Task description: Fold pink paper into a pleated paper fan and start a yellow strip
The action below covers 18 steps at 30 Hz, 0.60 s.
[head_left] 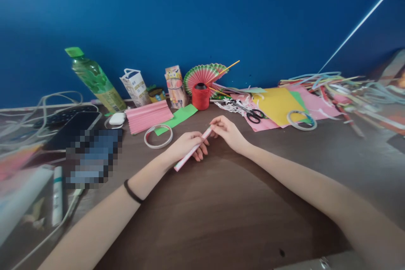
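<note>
A narrow folded strip of pink and white paper slants across the middle of the view, held above the dark table. My left hand is closed around its middle, the thumb on top and the fingers beneath. At the strip's upper end, my right hand pinches it between thumb and fingers. A roll of tape lies just left of my left hand. Behind it are a pleated pink paper and a green paper strip.
Along the blue wall stand a green bottle, a carton, a red thread spool and a paper fan. Black-handled scissors, coloured paper and another tape roll lie right. Phone, cables and marker lie left.
</note>
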{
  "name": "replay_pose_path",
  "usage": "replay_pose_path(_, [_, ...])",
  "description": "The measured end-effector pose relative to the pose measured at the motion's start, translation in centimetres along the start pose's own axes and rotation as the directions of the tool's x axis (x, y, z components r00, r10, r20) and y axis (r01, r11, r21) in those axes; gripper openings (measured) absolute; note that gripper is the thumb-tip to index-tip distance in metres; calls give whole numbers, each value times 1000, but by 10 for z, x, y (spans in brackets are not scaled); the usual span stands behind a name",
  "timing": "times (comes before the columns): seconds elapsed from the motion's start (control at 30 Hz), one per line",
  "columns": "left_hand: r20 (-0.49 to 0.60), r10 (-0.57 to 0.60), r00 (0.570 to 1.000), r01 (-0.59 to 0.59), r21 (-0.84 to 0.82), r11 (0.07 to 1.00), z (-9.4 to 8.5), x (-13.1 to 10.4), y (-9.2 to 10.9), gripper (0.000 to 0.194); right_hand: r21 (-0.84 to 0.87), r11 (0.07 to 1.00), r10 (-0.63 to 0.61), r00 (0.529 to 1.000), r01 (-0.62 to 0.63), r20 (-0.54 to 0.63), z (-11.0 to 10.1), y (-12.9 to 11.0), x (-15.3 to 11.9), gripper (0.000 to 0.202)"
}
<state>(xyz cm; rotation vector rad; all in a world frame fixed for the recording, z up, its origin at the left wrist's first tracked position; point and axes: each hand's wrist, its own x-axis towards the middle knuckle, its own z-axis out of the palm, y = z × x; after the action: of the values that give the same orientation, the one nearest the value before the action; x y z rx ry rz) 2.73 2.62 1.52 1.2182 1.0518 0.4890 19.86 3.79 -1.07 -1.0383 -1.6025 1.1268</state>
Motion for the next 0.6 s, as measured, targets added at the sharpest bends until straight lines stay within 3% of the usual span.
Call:
replay_pose_path(0.07, [-62, -4, 998, 3, -18, 1000, 3, 0, 0, 13, -133, 987, -104, 992, 93, -74, 2, -1, -3, 17])
replay_pose_path(0.13, [-143, 7, 990, -14, -47, 999, 6, -2, 0, 16, -346, 909, -288, 951, 233, -114, 5, -3, -9, 17])
replay_pose_path(0.2, [-193, 52, 980, -66, -71, 995, 9, -4, -1, 17, -554, 749, -444, 896, 363, -15, 10, -7, -15, 20])
replay_pose_path(0.3, [-209, 97, 973, -117, -83, 990, 13, -5, -3, 18, -649, 618, -451, 876, 444, 170, 17, -9, -18, 24])
replay_pose_path(0.43, [-271, 105, 957, -138, -103, 985, 14, -5, -5, 18, -611, 641, -402, 881, 465, 249, 24, -7, -10, 28])
replay_pose_path(0.6, [-258, 136, 956, -175, -133, 976, 11, -7, -7, 12, -470, 836, -307, 951, 282, 24, 32, -8, 1, 22])
